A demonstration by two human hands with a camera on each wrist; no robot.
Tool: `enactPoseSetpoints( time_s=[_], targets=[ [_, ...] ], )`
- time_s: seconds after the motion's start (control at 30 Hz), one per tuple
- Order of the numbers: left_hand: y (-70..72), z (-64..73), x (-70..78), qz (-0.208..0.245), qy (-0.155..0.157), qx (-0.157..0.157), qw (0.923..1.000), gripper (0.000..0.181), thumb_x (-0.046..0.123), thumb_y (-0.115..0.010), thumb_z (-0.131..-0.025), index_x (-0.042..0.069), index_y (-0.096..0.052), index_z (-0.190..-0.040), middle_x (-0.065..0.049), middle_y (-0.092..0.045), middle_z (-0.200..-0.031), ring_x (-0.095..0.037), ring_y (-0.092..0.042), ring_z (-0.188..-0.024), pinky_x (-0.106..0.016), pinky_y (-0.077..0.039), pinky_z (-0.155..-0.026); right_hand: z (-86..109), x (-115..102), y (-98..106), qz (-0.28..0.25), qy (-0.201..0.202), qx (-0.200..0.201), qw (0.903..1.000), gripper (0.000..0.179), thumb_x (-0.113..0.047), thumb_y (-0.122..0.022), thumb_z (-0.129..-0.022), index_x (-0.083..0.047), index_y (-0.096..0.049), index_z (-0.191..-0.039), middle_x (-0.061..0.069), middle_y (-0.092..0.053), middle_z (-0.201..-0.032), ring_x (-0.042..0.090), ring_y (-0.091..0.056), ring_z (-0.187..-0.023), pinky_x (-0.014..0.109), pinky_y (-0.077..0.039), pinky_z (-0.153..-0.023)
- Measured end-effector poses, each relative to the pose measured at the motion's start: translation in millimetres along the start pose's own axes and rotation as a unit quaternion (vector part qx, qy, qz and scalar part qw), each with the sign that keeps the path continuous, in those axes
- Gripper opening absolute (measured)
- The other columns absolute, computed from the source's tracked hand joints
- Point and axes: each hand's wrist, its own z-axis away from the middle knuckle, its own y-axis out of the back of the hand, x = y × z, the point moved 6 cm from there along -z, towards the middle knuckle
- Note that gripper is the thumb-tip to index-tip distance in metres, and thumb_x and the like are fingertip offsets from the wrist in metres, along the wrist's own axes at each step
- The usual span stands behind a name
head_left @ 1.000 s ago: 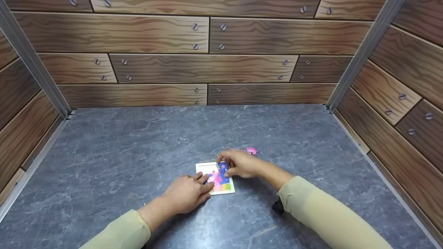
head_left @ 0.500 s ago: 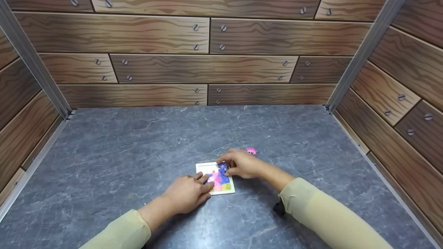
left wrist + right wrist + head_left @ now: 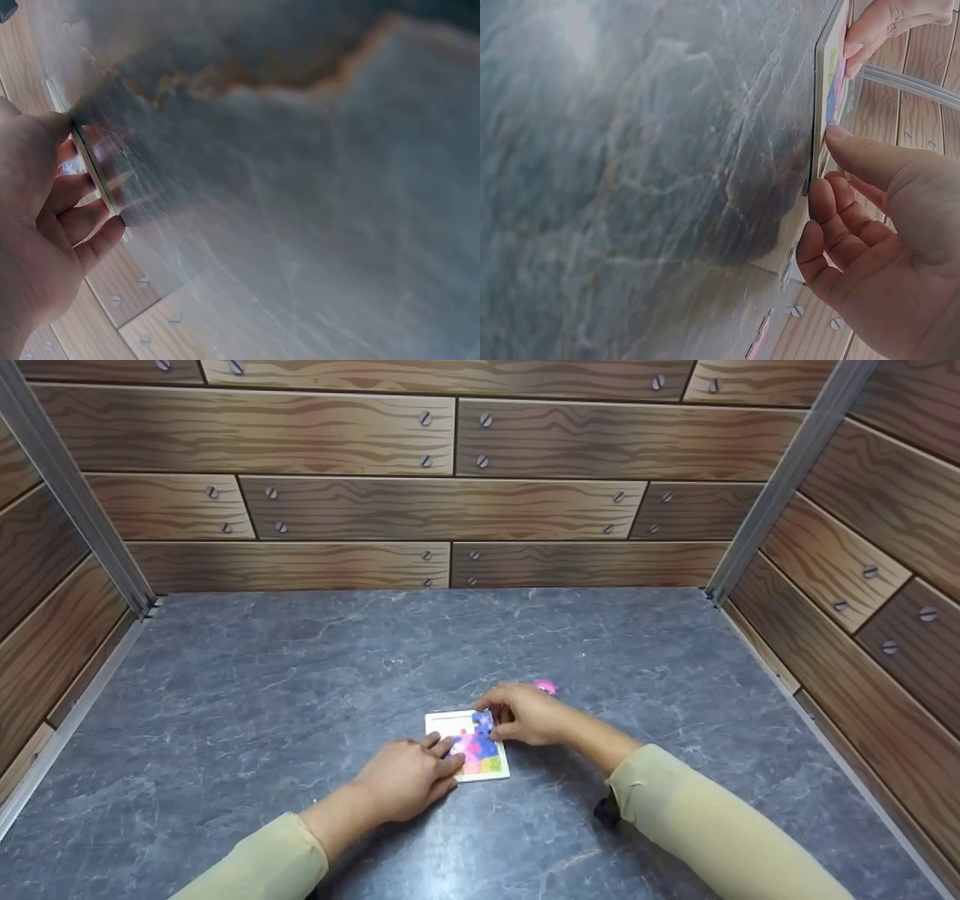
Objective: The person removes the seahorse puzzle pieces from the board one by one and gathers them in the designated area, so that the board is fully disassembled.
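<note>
A small jigsaw puzzle in a white frame tray [image 3: 504,765] lies flat on the grey table, with pink, blue, yellow and green pieces in it. Its upper left part shows bare white. My left hand [image 3: 405,780] rests on the tray's left side, fingers laid over the pieces and thumb by the near edge. At the upper right corner, my right hand [image 3: 529,716] pinches a blue puzzle piece [image 3: 482,723] between thumb and fingertips. The right wrist view shows the right thumb [image 3: 870,157] on the tray's surface, other fingers curled at its edge.
A loose pink puzzle piece [image 3: 546,686] with an eye printed on it lies just beyond my right hand, partly covered by it. Wood-patterned walls [image 3: 450,510] enclose the marbled grey table [image 3: 300,660] at the back and both sides.
The right fingers and the blue piece shift very slightly at the tray's upper right corner. The left hand stays in place on the tray.
</note>
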Motion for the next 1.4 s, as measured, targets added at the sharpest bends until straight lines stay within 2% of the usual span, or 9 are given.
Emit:
enactPoseSetpoints(
  time_s=[0.2, 0.43, 0.53, 0.8, 1.0, 1.13, 1.4],
  targets=[
    [0.8, -0.4, 0.3, 0.001, 0.002, -0.005, 1.0, 0.037, 0.033, -0.062, -0.107, 0.015, -0.071, -0.138, -0.015, -0.066, -0.143, -0.038, -0.065, -0.129, -0.053, -0.058, -0.096, -0.1, 2.1, 0.0, -0.008, -0.014, -0.003, 0.9999, 0.038, -0.008, -0.081, -0.092, -0.001, -0.073, -0.128, 0.005, -0.069, -0.095, 0.014, -0.06, -0.083, 0.029, -0.051, -0.076],
    [1.1, -0.8, -0.5, 0.001, 0.005, -0.007, 1.0, 0.039, 0.033, -0.063, -0.106, 0.015, -0.07, -0.141, -0.015, -0.066, -0.144, -0.038, -0.065, -0.13, -0.053, -0.057, -0.097, 1.3, 1.6, 2.4, 0.005, -0.016, 0.009, 0.9998, 0.038, -0.012, -0.082, -0.091, -0.004, -0.074, -0.127, 0.006, -0.067, -0.101, 0.018, -0.062, -0.089, 0.035, -0.052, -0.083],
    [0.7, -0.7, -0.2, 0.0, 0.003, -0.007, 1.0, 0.039, 0.033, -0.062, -0.107, 0.015, -0.07, -0.14, -0.015, -0.066, -0.144, -0.038, -0.065, -0.13, -0.053, -0.057, -0.097, 2.8, 1.1, 4.0, 0.009, -0.02, 0.016, 0.9996, 0.037, -0.013, -0.081, -0.091, -0.005, -0.075, -0.127, 0.006, -0.064, -0.103, 0.018, -0.06, -0.089, 0.035, -0.05, -0.083],
    [-0.4, -1.1, -0.5, -0.006, 0.004, -0.007, 0.9999, 0.035, 0.032, -0.063, -0.106, 0.015, -0.071, -0.136, -0.015, -0.067, -0.142, -0.036, -0.066, -0.129, -0.05, -0.059, -0.095, 3.7, 2.0, 6.9, 0.02, -0.004, 0.044, 0.9988, 0.034, -0.014, -0.079, -0.095, -0.005, -0.076, -0.127, 0.005, -0.067, -0.103, 0.015, -0.059, -0.087, 0.034, -0.052, -0.08],
    [-0.8, -0.1, -1.1, -0.003, 0.007, -0.009, 0.9999, 0.037, 0.033, -0.063, -0.107, 0.016, -0.071, -0.138, -0.015, -0.066, -0.143, -0.036, -0.066, -0.129, -0.051, -0.059, -0.095, 3.4, 2.2, 4.3, 0.021, 0.002, 0.036, 0.9991, 0.035, -0.01, -0.08, -0.093, -0.003, -0.075, -0.127, 0.007, -0.07, -0.103, 0.019, -0.062, -0.09, 0.035, -0.053, -0.081],
    [0.4, 0.6, -0.2, -0.004, 0.005, -0.005, 1.0, 0.037, 0.032, -0.064, -0.106, 0.016, -0.072, -0.139, -0.015, -0.066, -0.143, -0.036, -0.066, -0.128, -0.051, -0.059, -0.095, 3.7, 2.5, 3.9, 0.01, -0.008, 0.033, 0.9994, 0.036, -0.008, -0.081, -0.092, -0.001, -0.075, -0.127, 0.008, -0.072, -0.101, 0.022, -0.065, -0.089, 0.034, -0.054, -0.08],
    [1.3, 0.4, 0.6, -0.006, 0.004, -0.006, 1.0, 0.038, 0.032, -0.064, -0.106, 0.016, -0.071, -0.139, -0.014, -0.066, -0.143, -0.036, -0.066, -0.129, -0.051, -0.059, -0.095, 5.2, 2.0, 5.6, -0.002, -0.014, 0.037, 0.9992, 0.033, -0.008, -0.081, -0.092, -0.001, -0.075, -0.124, 0.005, -0.071, -0.095, 0.018, -0.064, -0.087, 0.031, -0.054, -0.079]
  ],
)
